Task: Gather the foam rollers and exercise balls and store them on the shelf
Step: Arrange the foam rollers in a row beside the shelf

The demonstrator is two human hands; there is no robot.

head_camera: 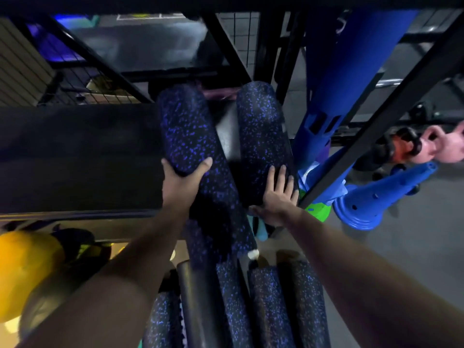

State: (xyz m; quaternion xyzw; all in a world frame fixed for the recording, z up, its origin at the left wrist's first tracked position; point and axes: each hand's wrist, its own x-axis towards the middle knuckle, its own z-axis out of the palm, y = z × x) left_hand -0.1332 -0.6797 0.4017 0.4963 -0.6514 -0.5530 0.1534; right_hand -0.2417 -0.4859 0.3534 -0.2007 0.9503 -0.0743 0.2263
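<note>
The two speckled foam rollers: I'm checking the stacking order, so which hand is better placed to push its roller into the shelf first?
Probably the left hand: it wraps around the left roller. The right hand only lies flat on the right roller.

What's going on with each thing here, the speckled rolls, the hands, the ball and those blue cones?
Left black-and-blue speckled foam roller: gripped, angled into shelf.
Right speckled foam roller: lying on shelf, hand pressed on it.
Left hand: wrapped around roller.
Right hand: flat, fingers spread.
Yellow exercise ball: resting below, untouched.
Blue plastic cone: tipped on its side.
</note>
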